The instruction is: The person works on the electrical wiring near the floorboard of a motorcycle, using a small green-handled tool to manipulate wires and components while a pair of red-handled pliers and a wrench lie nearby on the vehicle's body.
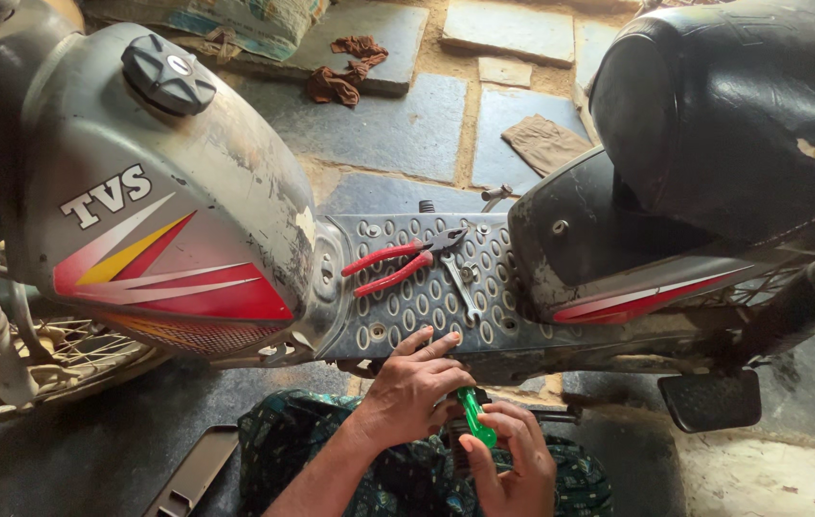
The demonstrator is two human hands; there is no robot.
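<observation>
The right hand (pixel 513 460) is gripping a green-handled screwdriver (pixel 475 417) just under the moped's perforated footboard (pixel 407 316), while the left hand (pixel 412 383), fingers spread and grasping nothing, is bracing the edge; keeping the tool square would seem advisable.

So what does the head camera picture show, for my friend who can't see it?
Two bare hands work at the edge of a moped's grey metal footboard: the right hand holds a green-handled screwdriver, and the left hand rests on the edge. Red-handled pliers and a spanner lie on the footboard.
</observation>
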